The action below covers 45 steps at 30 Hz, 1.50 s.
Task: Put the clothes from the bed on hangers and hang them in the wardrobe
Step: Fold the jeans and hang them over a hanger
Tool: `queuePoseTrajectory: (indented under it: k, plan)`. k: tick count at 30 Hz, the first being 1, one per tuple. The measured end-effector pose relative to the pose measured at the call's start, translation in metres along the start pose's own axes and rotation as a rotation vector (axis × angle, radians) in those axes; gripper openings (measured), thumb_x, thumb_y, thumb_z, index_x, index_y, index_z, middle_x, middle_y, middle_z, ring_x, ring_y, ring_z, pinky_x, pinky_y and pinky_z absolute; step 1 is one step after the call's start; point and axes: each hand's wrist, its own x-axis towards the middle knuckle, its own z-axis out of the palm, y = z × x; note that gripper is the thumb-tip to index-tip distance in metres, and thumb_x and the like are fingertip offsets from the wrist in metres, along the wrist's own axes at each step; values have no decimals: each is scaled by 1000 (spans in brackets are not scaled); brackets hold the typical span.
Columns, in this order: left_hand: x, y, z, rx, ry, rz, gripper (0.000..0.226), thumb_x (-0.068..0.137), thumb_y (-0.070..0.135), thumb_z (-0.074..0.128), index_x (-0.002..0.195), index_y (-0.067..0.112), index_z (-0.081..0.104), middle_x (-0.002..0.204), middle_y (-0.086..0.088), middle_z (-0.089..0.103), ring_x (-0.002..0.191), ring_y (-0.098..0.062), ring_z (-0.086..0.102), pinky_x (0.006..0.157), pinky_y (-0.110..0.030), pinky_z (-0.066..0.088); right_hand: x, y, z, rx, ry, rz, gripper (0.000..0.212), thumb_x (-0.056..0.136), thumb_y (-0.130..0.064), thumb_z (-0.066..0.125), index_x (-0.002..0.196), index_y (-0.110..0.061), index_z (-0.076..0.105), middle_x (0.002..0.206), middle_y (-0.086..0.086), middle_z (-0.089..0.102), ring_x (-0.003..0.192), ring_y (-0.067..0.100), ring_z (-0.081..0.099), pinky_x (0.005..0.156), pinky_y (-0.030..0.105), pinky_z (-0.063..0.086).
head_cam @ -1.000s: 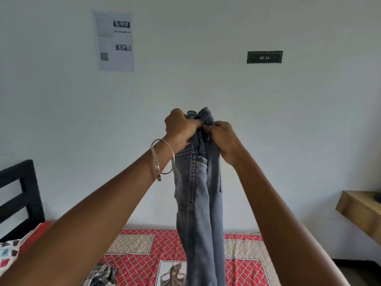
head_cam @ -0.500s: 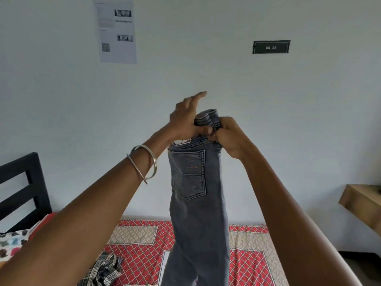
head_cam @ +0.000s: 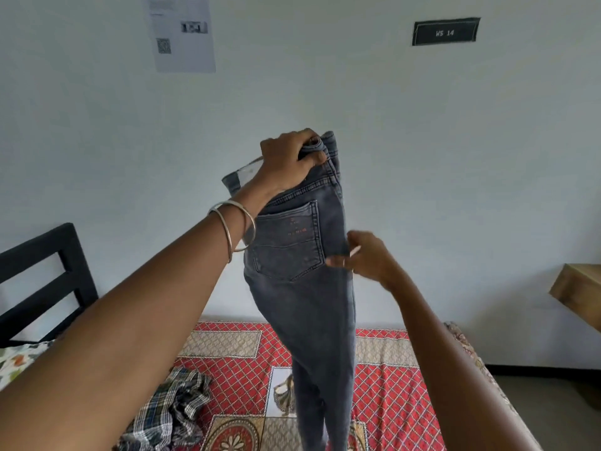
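Jeans (head_cam: 302, 281) hang mid-frame, my left hand (head_cam: 289, 164) gripping the waistband, right hand (head_cam: 364, 258) pinching the seam; I'd align legs before hangering.

Single head view, faces forward toward wall (head_cam: 390, 125) above bed (head_cam: 383, 379), close on raised arms; no second view.

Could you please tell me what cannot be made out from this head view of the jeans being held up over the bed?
- Hangers and wardrobe: not in this view.
- Jeans: hems cut off by the bottom edge; front faces away.
- Right hand: blurred, so its grip on the jeans' edge is unclear.
- Left hand: fingertips hidden in the waistband.
- Wall paper: print too small, top cut off.
- Checked garment: crumpled, partly behind the left arm.
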Motion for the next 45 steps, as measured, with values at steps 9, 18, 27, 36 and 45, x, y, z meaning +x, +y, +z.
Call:
queuePoseTrajectory:
  k: [9, 18, 27, 36, 45]
  plan:
    - [-12, -23, -6, 153, 75, -74, 34, 86, 41, 61, 115, 25, 63, 109, 1, 66, 112, -22, 53, 96, -39, 22, -47, 17, 74, 555, -616, -1, 38, 88, -3, 66, 124, 3, 59, 123, 13, 65, 114, 29, 62, 93, 39, 54]
    - [-27, -37, -58, -489, 32, -175, 15, 77, 26, 67, 85, 38, 68, 76, 23, 65, 81, 0, 59, 91, -25, 44, -56, -5, 135, 528, -518, 15, 45, 96, 2, 49, 139, -8, 39, 133, 3, 54, 124, 19, 51, 103, 30, 45]
    - [-28, -51, -67, -116, 206, -210, 22, 82, 39, 61, 104, 35, 59, 81, 25, 57, 92, -11, 55, 90, -37, 45, -51, -58, 149, 140, -536, -233, 28, 95, -10, 55, 119, 4, 55, 118, 14, 63, 113, 26, 57, 94, 35, 48]
    - [-38, -61, -79, -202, 250, -273, 18, 73, 48, 62, 86, 57, 54, 77, 30, 61, 83, -11, 60, 84, -53, 51, -43, -38, 148, -32, -193, 115, 23, 93, -25, 58, 93, -2, 53, 114, 24, 61, 104, 40, 57, 75, 32, 44]
    - [-32, -46, -66, 75, 321, -252, 24, 82, 38, 64, 106, 33, 63, 104, 13, 65, 108, -16, 48, 89, -35, 23, -47, -52, 159, 4, -29, 355, 14, 95, -33, 54, 97, -20, 55, 149, 9, -5, 136, 38, 1, 102, 64, 33]
